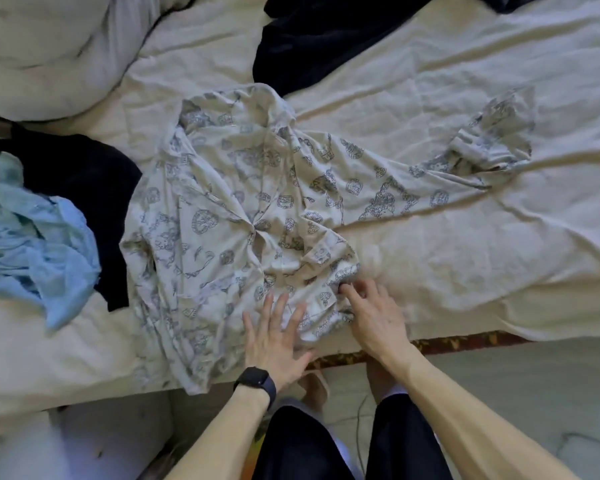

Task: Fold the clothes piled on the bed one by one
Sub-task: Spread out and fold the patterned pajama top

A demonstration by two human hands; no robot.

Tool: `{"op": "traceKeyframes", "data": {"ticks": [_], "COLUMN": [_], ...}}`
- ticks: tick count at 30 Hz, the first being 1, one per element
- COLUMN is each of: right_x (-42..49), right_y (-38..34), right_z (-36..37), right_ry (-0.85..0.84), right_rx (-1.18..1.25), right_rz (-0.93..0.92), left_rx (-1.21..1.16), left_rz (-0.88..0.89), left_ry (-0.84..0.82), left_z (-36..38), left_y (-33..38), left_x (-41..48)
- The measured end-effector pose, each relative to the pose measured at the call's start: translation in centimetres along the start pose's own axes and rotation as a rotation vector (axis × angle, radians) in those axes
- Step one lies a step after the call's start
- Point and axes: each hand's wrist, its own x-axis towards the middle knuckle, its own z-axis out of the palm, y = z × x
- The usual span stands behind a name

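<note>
Under printed shirt, spread rumpled with one sleeve stretched rightward: cream bed sheet. On shirt's near hem: left hand, flat, fingers splayed, black watch at wrist. At shirt's near right corner: right hand, fingertips curled together, pinching bunched fabric. Left of shirt: black garment, blue garment beyond. Behind shirt: dark garment.

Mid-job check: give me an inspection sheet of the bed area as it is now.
Surface: cream bed sheet, wrinkled.
Job's things: white grey-printed shirt spread crumpled at centre; light blue garment and black garment heaped left; dark navy garment at far edge.
Clutter: pale pillow, far left.
Hands: left hand flat on shirt; right hand fingers curled at its hem, grip blurred.
Cables: thin dark cord on floor.
Surroundings: pale tiled floor.
</note>
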Motion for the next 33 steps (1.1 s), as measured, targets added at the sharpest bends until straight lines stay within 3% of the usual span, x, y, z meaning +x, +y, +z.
{"op": "traceKeyframes", "data": {"ticks": [4,8,10,11,15,17,19,23,25,29,33], "right_x": [-2.9,-10.3,-13.8,-15.0,-16.2,-15.2,-13.6,-10.7,-9.3,-7.4,-7.2], "right_y": [-0.3,-1.9,-3.1,-3.5,-3.7,-4.3,-5.6,-8.8,-10.2,-11.2,-11.9], "right_z": [-0.8,-0.6,1.3,2.7,7.7,8.8,9.4,10.8,11.2,11.6,10.3], "right_ry": [0.062,0.412,0.459,0.402,-0.102,-0.070,0.071,0.249,0.165,-0.126,-0.197], "right_rx": [0.155,0.342,0.362,0.348,0.137,0.161,0.207,0.053,-0.021,-0.091,-0.026], "right_rz": [-0.029,0.017,0.062,0.119,0.440,0.536,0.533,0.233,0.142,0.169,0.203], "left_rx": [0.139,-0.047,-0.125,-0.139,-0.159,-0.247,-0.397,-0.565,-0.472,-0.300,-0.147], "left_rz": [0.038,0.031,-0.059,-0.113,-0.273,-0.371,-0.484,-0.555,-0.513,-0.304,-0.229], "left_ry": [0.066,0.206,0.218,0.199,0.090,0.061,0.064,0.046,0.087,0.105,0.005], "left_z": [1.0,1.9,2.9,3.6,7.6,9.3,10.6,11.7,11.5,10.0,8.6], "left_y": [-3.1,-6.2,-7.8,-8.7,-11.9,-12.7,-13.4,-15.1,-16.1,-17.7,-19.0], "left_x": [-0.2,-2.8,-4.8,-5.9,-9.6,-10.5,-10.7,-9.1,-8.1,-7.1,-9.6]}}
